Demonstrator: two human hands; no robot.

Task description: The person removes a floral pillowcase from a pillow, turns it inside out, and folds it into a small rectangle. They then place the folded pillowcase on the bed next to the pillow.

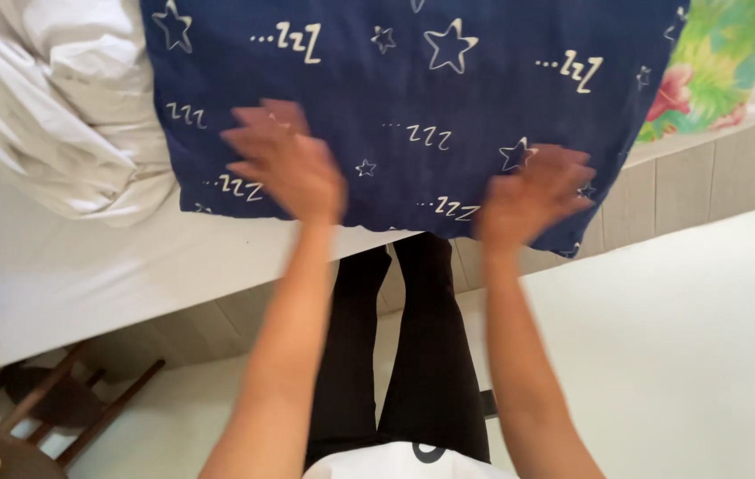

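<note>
While the dark blue pillow (413, 106) lies on the bed (67, 275) at its edge, both hands press flat on its near side. Left hand (287, 164) and right hand (532, 193), blurred, spread open, grip nothing. A white duvet (49, 106) sits beside it.

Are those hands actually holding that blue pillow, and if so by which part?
Nothing is clearly held. The left hand and the right hand lie open, fingers spread, over the lower edge of the blue pillow; motion blur hides any contact.
</note>
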